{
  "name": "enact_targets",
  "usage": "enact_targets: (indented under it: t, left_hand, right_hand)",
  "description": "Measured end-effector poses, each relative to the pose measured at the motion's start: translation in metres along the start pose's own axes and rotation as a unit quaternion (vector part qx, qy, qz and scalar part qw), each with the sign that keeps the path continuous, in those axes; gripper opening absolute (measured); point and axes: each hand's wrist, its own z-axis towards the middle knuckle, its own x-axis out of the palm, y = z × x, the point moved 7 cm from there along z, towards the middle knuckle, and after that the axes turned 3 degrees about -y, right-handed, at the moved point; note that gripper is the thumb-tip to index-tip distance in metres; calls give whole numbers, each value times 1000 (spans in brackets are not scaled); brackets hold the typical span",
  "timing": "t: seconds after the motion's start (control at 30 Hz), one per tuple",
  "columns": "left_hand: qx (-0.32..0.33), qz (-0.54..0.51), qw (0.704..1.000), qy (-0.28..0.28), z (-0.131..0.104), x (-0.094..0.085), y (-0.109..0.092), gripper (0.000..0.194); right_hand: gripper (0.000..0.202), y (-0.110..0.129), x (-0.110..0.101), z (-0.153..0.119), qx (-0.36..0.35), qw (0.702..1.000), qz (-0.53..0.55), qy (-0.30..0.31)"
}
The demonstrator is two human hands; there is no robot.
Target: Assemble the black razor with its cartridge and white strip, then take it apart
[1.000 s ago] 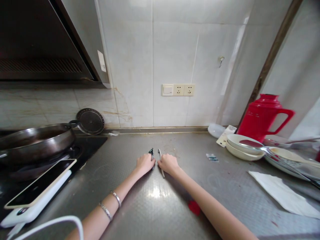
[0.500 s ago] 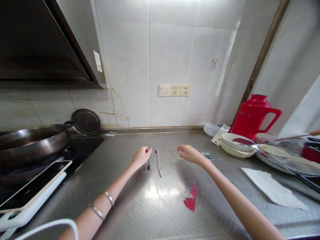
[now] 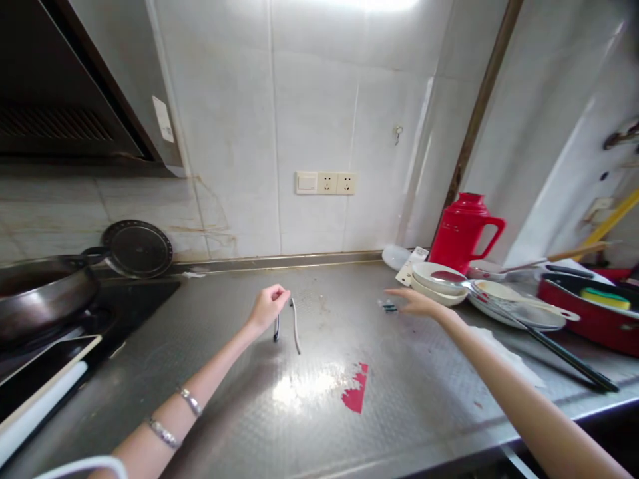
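Observation:
My left hand (image 3: pixel 269 306) is closed in a pinch above the metal counter. A thin dark rod with a black lower end (image 3: pixel 276 328) hangs from its fingertips; its upper part is hidden by the fingers. Just right of it lies a thin, slightly curved pale-grey strip (image 3: pixel 296 327) with a dark top end. My right hand (image 3: pixel 418 303) holds nothing and has its fingers stretched out to the left. Beside those fingertips is a small clear packet with teal pieces (image 3: pixel 388 307), apart from the hand as far as I can tell.
A torn red patch (image 3: pixel 356 391) lies on the counter (image 3: pixel 239 426). On the right are a red thermos (image 3: pixel 460 233), stacked bowls (image 3: pixel 435 293), a black-handled utensil (image 3: pixel 569 356), a white paper (image 3: pixel 509 359) and a red pot (image 3: pixel 574 303). A pan (image 3: pixel 44 293) is on the left stove.
My right hand has moved right, to beside the small packet. The left hand stays by the pale strip, still pinching the dark rod. The whole view has turned to the right.

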Motion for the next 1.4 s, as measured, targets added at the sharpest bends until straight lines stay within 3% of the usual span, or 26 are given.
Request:
enact_targets:
  t: [0.13,0.33,0.63,0.83,1.03,1.17,1.4]
  left_hand:
    - [-3,-45,999,6,-2,3,1,25]
    - [-13,-80,996,27,-4,3,0,18]
    - [18,-61,997,38,-2,5,-8,13]
    - [117,62,988,78,0,28,-33,21]
    - [220,256,932,136,-17,59,-58,42]
    - [227,322,908,142,-24,69,-59,59]
    - [213,328,907,160,-30,68,-48,56]
  right_hand:
    - [75,0,9,10,-1,997,19,70]
    - [77,1,11,14,8,995,33,97]
    - [78,16,-1,10,-10,999,36,39]
    - [79,81,-11,13,-84,996,35,20]
    - [81,159,-11,8,-167,985,38,13]
    - [83,201,-8,-1,-208,977,46,19]
    - [80,242,-2,-15,-248,967,53,32]
